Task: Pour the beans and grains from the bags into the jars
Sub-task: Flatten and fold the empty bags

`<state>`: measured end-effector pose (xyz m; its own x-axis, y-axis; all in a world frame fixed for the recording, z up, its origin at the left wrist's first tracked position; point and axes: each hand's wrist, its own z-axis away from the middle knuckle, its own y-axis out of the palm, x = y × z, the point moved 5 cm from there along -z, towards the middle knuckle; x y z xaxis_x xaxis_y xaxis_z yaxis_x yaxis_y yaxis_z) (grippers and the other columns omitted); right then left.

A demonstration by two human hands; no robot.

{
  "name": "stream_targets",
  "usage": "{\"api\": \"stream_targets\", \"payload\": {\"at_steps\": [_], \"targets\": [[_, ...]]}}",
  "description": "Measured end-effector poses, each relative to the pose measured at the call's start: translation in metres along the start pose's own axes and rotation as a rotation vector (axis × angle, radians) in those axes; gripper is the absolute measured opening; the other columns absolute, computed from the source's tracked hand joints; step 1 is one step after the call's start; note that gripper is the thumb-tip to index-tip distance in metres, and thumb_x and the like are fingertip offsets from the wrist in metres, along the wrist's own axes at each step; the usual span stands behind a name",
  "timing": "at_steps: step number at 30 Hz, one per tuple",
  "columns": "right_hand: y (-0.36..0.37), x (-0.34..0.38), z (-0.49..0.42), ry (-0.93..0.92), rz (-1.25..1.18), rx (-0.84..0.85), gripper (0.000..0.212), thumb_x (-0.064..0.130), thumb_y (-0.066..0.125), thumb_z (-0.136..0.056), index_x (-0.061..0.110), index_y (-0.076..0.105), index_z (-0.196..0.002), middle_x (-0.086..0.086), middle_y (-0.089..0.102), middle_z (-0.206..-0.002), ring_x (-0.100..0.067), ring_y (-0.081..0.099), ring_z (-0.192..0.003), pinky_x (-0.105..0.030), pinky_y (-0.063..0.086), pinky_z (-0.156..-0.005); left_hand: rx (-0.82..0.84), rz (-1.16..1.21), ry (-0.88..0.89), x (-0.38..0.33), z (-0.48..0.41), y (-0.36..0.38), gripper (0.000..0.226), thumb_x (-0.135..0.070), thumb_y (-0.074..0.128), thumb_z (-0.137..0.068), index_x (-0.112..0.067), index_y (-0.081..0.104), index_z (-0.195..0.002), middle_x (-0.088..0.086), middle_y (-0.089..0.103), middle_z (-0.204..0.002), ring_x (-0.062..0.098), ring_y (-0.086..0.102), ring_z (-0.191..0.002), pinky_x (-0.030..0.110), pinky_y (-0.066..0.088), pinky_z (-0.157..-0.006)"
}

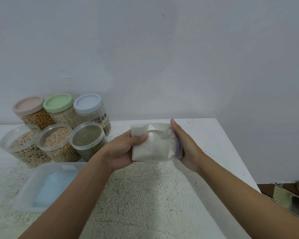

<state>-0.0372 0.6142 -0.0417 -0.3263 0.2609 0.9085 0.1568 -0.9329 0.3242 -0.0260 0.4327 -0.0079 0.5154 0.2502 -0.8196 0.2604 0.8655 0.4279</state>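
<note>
A small clear plastic bag [151, 143], folded flat and looking empty, is held above the speckled table [145, 195]. My left hand [123, 150] grips its left edge with the thumb on top. My right hand [185, 145] holds the bag's right edge, where coloured zip strips show, fingers fairly straight. At the left stand three open jars: mixed beans [23, 145], pale soybeans [57, 142], green mung beans [88, 140]. Behind them are three lidded jars, with a pink lid [29, 106], a green lid [58, 102] and a blue lid [87, 103].
A translucent plastic box [47, 185] with a light blue thing inside lies at the near left. The white wall rises just behind the table. The table's right edge drops to a patterned floor [286, 197].
</note>
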Motion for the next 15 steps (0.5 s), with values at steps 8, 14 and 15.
{"api": "stream_targets", "payload": {"at_steps": [8,14,15], "targets": [[0.012,0.029,0.016,-0.195,0.138,-0.251,0.043,0.037,0.078,-0.086,-0.001,0.073,-0.105,-0.019,0.075,-0.106,-0.039,0.071,-0.104,-0.055,0.058,-0.093,-0.032,-0.074,0.152,-0.011,0.021,-0.011,0.046,-0.001,0.062,-0.093,0.002,0.054,-0.137,0.024,0.064,-0.133,0.039,0.063,-0.121,0.043,0.059,-0.093],[0.02,0.048,0.029,-0.325,0.308,-0.415,0.022,0.033,0.074,-0.093,0.012,0.072,-0.088,-0.01,0.074,-0.091,-0.017,0.068,-0.079,-0.038,0.057,-0.076,-0.152,-0.207,0.235,-0.022,0.033,-0.005,0.04,-0.025,0.065,-0.091,-0.004,0.063,-0.125,0.017,0.072,-0.121,0.028,0.073,-0.102,0.036,0.063,-0.077],[0.02,0.053,0.031,-0.357,0.35,-0.444,0.023,0.033,0.073,-0.094,0.012,0.071,-0.088,-0.011,0.073,-0.089,-0.016,0.066,-0.077,-0.039,0.057,-0.075,-0.19,-0.245,0.246,-0.022,0.033,-0.002,0.04,-0.034,0.063,-0.092,-0.007,0.065,-0.122,0.014,0.074,-0.116,0.027,0.074,-0.099,0.037,0.063,-0.077]]}}
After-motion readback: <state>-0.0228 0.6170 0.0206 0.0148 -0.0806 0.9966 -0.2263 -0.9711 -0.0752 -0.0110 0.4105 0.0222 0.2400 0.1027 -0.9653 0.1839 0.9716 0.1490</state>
